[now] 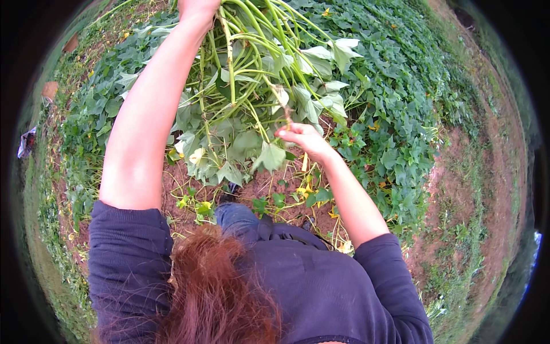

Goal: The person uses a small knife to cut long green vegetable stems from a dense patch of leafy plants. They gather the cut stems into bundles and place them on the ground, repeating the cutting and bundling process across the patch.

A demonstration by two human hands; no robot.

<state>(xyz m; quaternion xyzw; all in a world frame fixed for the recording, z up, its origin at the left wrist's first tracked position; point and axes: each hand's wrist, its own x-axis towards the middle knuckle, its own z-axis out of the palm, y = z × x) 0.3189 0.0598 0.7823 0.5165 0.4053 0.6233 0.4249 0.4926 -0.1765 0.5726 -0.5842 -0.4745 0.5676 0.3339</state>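
My left hand [198,8] is raised at the top edge, closed around a bunch of sweet potato vines [231,63]. Its long green stems hang down, with the leaves' pale undersides showing; the fingers are partly cut off by the frame. Lower and to the right, my right hand [305,139] pinches a thin brownish vine stem [287,112] between thumb and fingertips, at the right side of the hanging bunch.
Dense green vines [401,109] cover the ground ahead and on both sides. Bare reddish soil [458,189] and grass lie to the right. Fallen vines and yellow leaves [306,189] are scattered near my feet. A brown piece [50,90] lies at the far left.
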